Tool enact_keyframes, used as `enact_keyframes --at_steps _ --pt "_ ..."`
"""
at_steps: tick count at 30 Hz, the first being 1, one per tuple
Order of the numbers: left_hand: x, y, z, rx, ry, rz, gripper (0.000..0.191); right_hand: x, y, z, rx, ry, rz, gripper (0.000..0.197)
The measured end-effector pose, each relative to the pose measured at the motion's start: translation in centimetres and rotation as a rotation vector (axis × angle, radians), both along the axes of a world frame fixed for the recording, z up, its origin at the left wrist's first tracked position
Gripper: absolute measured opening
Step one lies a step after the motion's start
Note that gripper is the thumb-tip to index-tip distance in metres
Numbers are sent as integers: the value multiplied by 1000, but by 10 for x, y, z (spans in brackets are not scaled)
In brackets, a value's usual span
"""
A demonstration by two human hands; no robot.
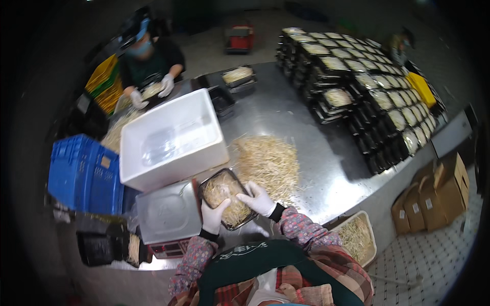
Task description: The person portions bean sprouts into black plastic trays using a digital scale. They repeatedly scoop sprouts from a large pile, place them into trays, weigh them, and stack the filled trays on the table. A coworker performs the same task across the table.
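Note:
Both my hands wear white gloves and hold a black plastic tray (229, 199) filled with pale bean sprouts, tilted over the table's near side. My left hand (214, 216) grips its lower left edge, thumb over the sprouts. On the right rim is my right hand (258, 199), with its thumb and fingers at the edge. A loose heap of sprouts (268, 166) lies on the metal table (264, 97) just beyond my right hand. To the left of the tray stands a weighing scale (168, 212) with a metal plate and a red body.
A white foam box (174, 139) stands beyond the scale, beside blue crates (84, 176). Stacked packed trays (337, 97) cover the table's right side. A gloved co-worker (151, 65) holds a tray across the table. A sprout-filled bin (356, 239) is at lower right, near cardboard boxes (432, 199).

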State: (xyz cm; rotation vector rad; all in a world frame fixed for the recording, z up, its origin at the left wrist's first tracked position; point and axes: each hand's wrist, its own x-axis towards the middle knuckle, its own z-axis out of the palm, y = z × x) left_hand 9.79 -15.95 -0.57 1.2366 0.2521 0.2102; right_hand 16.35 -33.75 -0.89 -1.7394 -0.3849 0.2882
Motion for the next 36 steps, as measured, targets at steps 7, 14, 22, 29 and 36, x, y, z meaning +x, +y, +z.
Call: enact_keyframes --at_steps 7,14,22,29,36 --pt "27 -29 19 -35 213 -306 73 98 -107 8 474 11 -424 37" --pt "36 -8 20 92 217 -156 49 354 -286 22 607 -308 -1075 30" --pt "26 35 17 201 333 64 42 418 -354 30 583 147 -1223 22" --pt "-26 91 12 403 310 402 42 328 -295 -14 652 213 -1065 38" --pt "-149 232 -70 1256 420 935 58 148 -328 -178 514 577 -891 30"
